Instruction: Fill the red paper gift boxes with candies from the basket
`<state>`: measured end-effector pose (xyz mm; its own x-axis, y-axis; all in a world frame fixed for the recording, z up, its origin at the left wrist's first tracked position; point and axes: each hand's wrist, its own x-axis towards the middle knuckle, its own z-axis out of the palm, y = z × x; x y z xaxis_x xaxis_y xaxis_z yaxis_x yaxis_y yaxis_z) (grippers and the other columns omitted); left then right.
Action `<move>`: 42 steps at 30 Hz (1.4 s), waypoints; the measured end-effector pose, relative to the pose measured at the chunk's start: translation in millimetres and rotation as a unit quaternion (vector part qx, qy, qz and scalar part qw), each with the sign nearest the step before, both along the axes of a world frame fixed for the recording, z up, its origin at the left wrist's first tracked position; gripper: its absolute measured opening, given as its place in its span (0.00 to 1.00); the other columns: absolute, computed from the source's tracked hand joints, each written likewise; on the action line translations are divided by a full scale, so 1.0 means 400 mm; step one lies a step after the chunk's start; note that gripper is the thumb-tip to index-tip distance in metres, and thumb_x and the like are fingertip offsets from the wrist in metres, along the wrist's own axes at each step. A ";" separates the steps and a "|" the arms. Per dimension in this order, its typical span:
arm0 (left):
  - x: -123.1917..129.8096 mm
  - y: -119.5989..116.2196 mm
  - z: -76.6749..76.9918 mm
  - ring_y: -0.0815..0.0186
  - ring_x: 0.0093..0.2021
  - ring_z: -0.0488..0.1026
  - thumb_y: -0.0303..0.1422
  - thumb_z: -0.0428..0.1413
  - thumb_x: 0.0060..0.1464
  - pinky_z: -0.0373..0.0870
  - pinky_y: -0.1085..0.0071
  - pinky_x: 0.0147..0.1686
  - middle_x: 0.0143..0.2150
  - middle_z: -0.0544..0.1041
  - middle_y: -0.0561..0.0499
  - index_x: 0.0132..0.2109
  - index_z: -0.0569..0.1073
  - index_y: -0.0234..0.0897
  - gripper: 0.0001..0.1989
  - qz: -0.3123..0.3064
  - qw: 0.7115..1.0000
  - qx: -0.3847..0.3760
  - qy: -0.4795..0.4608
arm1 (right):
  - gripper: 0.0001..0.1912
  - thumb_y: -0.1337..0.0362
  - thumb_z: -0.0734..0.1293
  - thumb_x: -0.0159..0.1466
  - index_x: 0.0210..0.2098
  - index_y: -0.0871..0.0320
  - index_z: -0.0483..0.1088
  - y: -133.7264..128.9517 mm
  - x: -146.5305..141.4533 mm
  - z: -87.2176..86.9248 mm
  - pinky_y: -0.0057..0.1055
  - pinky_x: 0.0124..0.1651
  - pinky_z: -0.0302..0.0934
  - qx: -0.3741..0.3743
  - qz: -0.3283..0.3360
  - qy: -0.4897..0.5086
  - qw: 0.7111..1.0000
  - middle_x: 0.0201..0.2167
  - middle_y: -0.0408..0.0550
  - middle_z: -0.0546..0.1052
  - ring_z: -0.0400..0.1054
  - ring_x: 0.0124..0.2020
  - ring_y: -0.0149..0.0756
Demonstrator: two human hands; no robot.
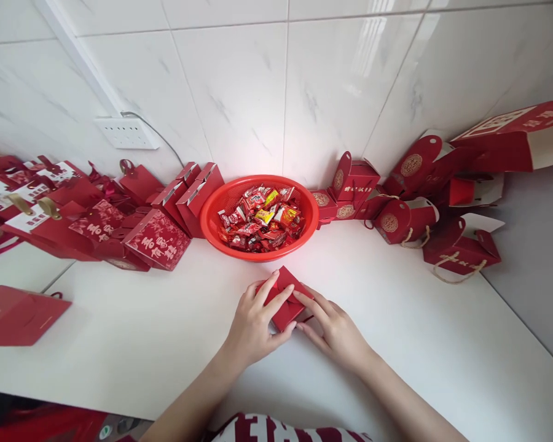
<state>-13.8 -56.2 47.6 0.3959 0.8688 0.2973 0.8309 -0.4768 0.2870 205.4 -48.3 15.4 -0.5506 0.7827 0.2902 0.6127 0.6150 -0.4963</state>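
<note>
A small red gift box (286, 312) stands on the white table between my two hands, its top flaps folded across one another. My left hand (254, 319) holds it from the left, with fingertips pressing on the top flaps and the thumb at the near side. From the right, my right hand (334, 322) grips the same box, one finger on the flaps and the thumb near its front corner. Parts of the box's sides are hidden by my fingers. Just beyond it sits a red plastic basket (259, 256) filled with wrapped candies (262, 218).
Several red gift boxes and bags (159, 239) crowd the left back of the table (133, 331). More red boxes with rope handles (463, 248) line the right back. A flat red bag (23, 316) lies at the left. Behind is a tiled wall with a socket (126, 133).
</note>
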 end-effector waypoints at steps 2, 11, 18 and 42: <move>-0.038 -0.009 0.009 0.52 0.62 0.62 0.39 0.56 0.57 0.64 0.55 0.59 0.71 0.55 0.50 0.66 0.64 0.48 0.29 0.015 1.000 -0.003 0.016 | 0.30 0.60 0.60 0.71 0.70 0.52 0.47 -0.003 0.005 -0.002 0.41 0.59 0.66 -0.003 0.022 -0.005 1.000 0.69 0.56 0.56 0.62 0.63 0.42; -0.417 -0.126 0.020 0.51 0.70 0.53 0.42 0.47 0.64 0.55 0.52 0.66 0.71 0.57 0.50 0.67 0.63 0.45 0.26 0.265 0.956 0.035 0.123 | 0.29 0.61 0.59 0.71 0.69 0.49 0.48 0.000 0.029 -0.031 0.40 0.57 0.68 -0.008 0.016 -0.021 1.000 0.68 0.53 0.58 0.65 0.61 0.41; -0.579 -0.165 0.027 0.45 0.72 0.44 0.46 0.38 0.66 0.53 0.46 0.66 0.72 0.52 0.41 0.71 0.54 0.40 0.30 0.476 0.870 -0.056 0.118 | 0.29 0.62 0.58 0.72 0.70 0.48 0.47 -0.007 0.021 -0.042 0.41 0.58 0.67 -0.015 0.036 -0.031 0.999 0.68 0.53 0.59 0.63 0.63 0.41; -0.423 0.078 0.100 0.50 0.56 0.72 0.31 0.59 0.57 0.68 0.52 0.58 0.60 0.71 0.42 0.61 0.69 0.38 0.24 0.207 0.924 0.318 0.058 | 0.20 0.63 0.59 0.71 0.62 0.51 0.61 0.054 0.054 0.035 0.41 0.57 0.68 0.000 0.033 0.000 0.999 0.63 0.55 0.66 0.67 0.59 0.41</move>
<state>-182.9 -24.8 87.5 0.1304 0.6180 0.7752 0.9873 -0.1528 -0.0443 226.9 -26.8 29.3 -0.6005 0.7450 0.2906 0.5707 0.6538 -0.4968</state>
